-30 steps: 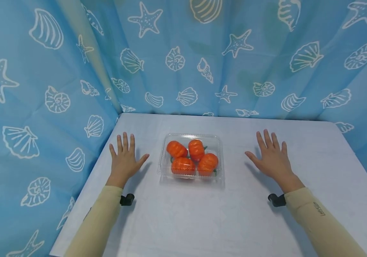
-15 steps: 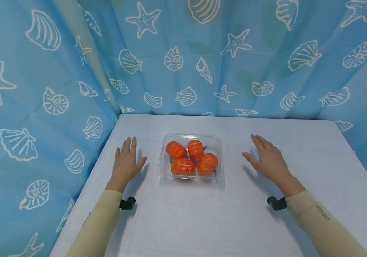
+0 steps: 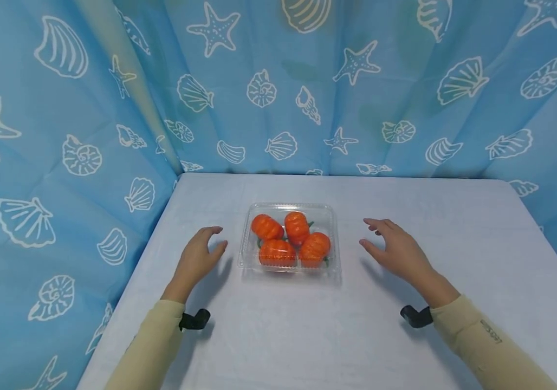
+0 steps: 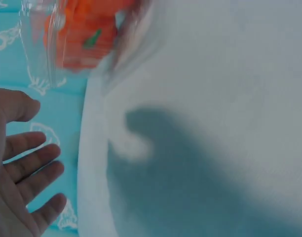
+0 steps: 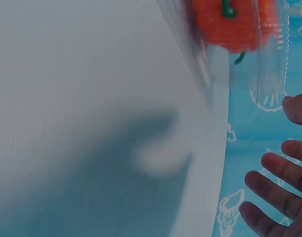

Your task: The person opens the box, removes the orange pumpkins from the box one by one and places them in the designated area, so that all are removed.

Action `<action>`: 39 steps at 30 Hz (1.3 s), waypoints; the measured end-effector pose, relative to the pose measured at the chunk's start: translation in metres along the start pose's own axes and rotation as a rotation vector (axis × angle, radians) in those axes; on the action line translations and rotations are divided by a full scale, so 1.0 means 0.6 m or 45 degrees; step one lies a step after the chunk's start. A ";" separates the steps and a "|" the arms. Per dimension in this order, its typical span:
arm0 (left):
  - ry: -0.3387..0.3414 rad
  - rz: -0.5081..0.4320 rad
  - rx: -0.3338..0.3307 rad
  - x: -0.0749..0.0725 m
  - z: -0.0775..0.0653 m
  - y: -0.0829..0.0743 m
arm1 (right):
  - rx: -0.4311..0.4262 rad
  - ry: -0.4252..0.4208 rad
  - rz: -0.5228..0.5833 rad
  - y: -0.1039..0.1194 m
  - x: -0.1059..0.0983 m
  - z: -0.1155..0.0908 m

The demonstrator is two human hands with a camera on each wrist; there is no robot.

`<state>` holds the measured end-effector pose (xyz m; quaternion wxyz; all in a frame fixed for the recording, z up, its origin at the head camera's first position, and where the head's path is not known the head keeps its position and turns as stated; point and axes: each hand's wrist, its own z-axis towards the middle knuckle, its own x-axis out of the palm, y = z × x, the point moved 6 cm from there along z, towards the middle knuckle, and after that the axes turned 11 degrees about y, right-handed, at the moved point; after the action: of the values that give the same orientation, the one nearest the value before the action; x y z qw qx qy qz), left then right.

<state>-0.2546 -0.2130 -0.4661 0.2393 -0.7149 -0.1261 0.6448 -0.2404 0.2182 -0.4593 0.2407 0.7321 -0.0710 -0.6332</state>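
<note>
A clear plastic clamshell container [image 3: 326, 218] sits on the table, its lid closed over several small orange pumpkins [image 3: 277, 253] with green stems. To its left, my left hand [image 3: 197, 264] hovers above the cloth with thumb and fingers apart and softly bent towards the container. My right hand [image 3: 402, 255] mirrors it on the other side, thumb below bent fingers. Neither hand holds anything; both are apart from the plastic. Each wrist view shows spread, empty fingers with part of the container ahead: the left hand [image 4: 18, 180] below its wall [image 4: 53, 44], the right hand [image 5: 289, 197] likewise.
A white cloth covers the table [image 3: 288, 336]. Blue curtains [image 3: 239, 108] with shell and starfish prints stand behind it and along both sides. A black wrist camera [image 3: 194, 319] sticks out from the left sleeve, another black camera [image 3: 416, 316] from the right one.
Both hands have turned from flat, palms down with fingers spread forward, to bent with fingers pointing inward. Each has come slightly closer to the container, which has stayed in place.
</note>
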 end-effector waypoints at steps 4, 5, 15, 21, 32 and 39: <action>0.016 -0.133 0.077 0.009 -0.006 -0.012 | -0.059 0.009 0.093 0.016 0.006 -0.005; 0.020 -0.161 0.091 0.011 -0.007 -0.016 | -0.075 0.018 0.119 0.021 0.007 -0.006; 0.210 -0.431 0.131 0.037 -0.012 -0.029 | -0.251 0.147 0.405 0.060 0.029 -0.011; 0.392 -0.609 0.203 0.054 -0.018 -0.036 | -0.314 0.211 0.516 0.076 0.050 -0.012; 0.511 -0.595 0.104 0.089 -0.021 -0.041 | -0.357 0.226 0.506 0.094 0.071 -0.004; 0.482 -0.602 0.100 0.103 -0.018 -0.042 | -0.340 0.209 0.442 0.093 0.075 0.005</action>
<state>-0.2323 -0.1632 -0.5062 0.4296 -0.7632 -0.2172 0.4311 -0.2237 0.1502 -0.4747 0.4456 0.7197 -0.0916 -0.5245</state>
